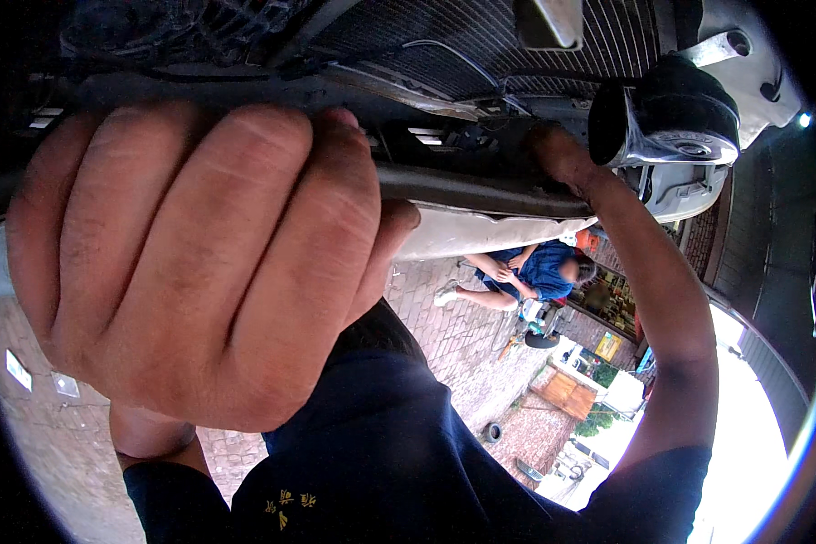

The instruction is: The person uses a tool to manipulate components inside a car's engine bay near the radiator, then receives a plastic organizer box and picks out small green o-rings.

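Observation:
My left hand (199,263) is large and close at the left, its fingers curled into a closed grip in front of the long dark rail (480,189) of a vehicle's front end. Whatever those fingers hold is hidden behind the hand. Over on the right, my right hand (558,154) reaches behind the rail into a shadowed gap, below the finned radiator (598,50). Its fingers are lost in the dark. A pale panel (471,231) runs along the rail's outer side. Beside my right wrist sits a black round housing (684,100) with an open end.
A thin cable (453,54) crosses in front of the radiator. Beyond the panel, another person (539,272) in blue sits on the brick paving (444,317). Farther off are a tyre (491,432) and a wooden board (564,393).

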Available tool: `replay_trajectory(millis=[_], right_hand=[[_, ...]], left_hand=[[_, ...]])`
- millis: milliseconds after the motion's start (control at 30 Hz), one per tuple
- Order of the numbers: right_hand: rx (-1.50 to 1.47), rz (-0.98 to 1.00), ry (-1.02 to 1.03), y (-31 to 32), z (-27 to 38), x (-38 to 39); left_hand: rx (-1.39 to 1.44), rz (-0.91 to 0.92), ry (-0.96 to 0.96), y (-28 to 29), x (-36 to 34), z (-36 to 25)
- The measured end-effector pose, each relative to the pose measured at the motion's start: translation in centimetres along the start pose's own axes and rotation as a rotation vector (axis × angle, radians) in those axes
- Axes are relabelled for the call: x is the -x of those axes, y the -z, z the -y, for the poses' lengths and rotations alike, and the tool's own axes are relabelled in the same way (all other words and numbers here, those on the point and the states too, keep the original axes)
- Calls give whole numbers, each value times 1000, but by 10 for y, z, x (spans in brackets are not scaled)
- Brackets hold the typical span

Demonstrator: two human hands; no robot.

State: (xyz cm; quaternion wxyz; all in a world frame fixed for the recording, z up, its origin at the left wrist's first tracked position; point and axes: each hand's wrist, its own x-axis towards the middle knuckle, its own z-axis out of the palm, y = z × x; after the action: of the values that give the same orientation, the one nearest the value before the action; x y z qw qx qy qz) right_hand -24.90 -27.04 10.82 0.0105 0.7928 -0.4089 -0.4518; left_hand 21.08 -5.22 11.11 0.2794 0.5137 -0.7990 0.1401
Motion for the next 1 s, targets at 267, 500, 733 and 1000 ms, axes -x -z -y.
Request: replay_trajectory(millis=[267,500,733,1000], right_hand=[[-94,-146,-95,2,14,-7],[27,-141,-65,30,33,-6],[142,-97,138,54,53,14],[225,-88,81,47,45,11]], left_hand=[[35,29,3,4,-1,2],[42,-5,-61,-2,0,7],[69,55,-23,1,-2,3],[69,92,-41,3,-2,6]])
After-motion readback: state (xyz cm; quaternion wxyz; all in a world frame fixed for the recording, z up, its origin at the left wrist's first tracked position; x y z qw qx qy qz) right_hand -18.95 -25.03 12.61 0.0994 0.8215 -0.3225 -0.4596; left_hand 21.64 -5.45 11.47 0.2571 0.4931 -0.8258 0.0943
